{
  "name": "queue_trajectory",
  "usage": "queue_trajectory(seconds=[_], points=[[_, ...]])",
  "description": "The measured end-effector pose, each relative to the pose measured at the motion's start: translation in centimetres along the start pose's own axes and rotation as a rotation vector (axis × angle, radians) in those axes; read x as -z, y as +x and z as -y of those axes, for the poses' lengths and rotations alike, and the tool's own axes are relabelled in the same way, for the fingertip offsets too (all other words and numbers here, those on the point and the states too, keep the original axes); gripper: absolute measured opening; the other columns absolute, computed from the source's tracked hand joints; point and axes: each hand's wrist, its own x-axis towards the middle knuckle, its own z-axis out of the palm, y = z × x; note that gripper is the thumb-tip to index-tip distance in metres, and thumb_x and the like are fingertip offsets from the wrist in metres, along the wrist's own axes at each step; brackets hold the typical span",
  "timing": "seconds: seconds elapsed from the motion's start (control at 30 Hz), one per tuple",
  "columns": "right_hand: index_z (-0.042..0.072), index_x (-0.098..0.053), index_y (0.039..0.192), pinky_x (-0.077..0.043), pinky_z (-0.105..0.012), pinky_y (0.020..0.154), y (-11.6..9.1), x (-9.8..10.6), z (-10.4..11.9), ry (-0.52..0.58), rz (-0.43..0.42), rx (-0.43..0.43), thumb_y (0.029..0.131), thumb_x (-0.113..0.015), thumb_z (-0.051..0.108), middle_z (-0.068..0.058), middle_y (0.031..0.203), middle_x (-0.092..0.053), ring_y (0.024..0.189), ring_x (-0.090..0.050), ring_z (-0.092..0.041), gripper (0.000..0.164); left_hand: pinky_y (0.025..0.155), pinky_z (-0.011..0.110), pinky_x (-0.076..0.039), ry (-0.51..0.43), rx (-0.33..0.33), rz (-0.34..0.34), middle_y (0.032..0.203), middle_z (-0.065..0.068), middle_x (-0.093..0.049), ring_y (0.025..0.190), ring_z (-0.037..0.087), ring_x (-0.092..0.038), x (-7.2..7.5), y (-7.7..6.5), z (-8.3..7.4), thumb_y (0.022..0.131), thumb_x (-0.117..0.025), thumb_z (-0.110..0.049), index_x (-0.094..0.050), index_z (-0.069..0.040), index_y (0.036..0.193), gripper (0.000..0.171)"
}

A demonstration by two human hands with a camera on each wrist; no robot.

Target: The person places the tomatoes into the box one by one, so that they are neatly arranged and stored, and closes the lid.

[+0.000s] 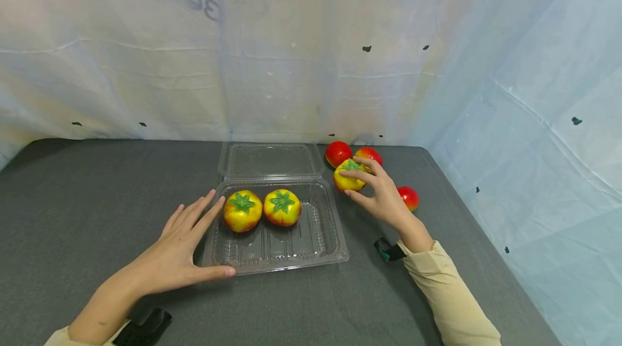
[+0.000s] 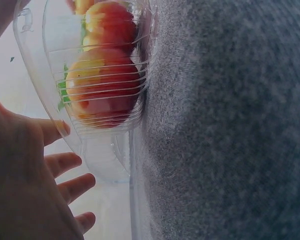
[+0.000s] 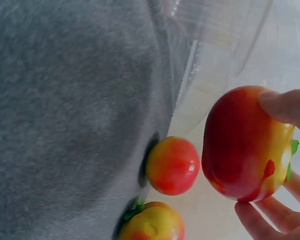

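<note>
My right hand (image 1: 386, 197) pinches a yellow-and-red tomato (image 3: 240, 145) between thumb and fingertips, its green leafy top facing up. In the right wrist view it hangs above the table. My left hand (image 1: 177, 254) spreads its straight fingers along the left side of a clear plastic clamshell box (image 1: 279, 266), thumb at the front rim. Inside the box, a left tomato (image 1: 242, 216) and a right tomato (image 1: 282, 211) sit side by side towards the back, leafy tops up. The box's lid (image 1: 272, 160) lies folded back behind it.
Two red tomatoes, one at the back (image 1: 338, 154) and one beside it (image 1: 369, 155), lie past my right hand. Another red tomato (image 1: 408, 198) rests right of that wrist. Pale plastic sheeting (image 1: 291, 76) hangs behind the grey table (image 1: 121, 189).
</note>
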Motion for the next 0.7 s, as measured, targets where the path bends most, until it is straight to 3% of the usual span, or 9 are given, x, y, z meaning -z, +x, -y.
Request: queue_trajectory(seconds=[0.7], points=[[0.015,-0.069,0.118,-0.047,-0.051,0.095,0.5,0.6,2.0,0.000,0.018,0.069,0.078,-0.079,0.007,-0.015,0.139,-0.045,0.126,-0.044,-0.032,0.043,0.115,0.060,0.001,0.000,-0.006,-0.003,0.161,0.013,-0.005,0.142,0.045,-0.015,0.1,0.0,0.0,0.071,-0.071,-0.067,-0.008,-0.022,0.156,0.115]])
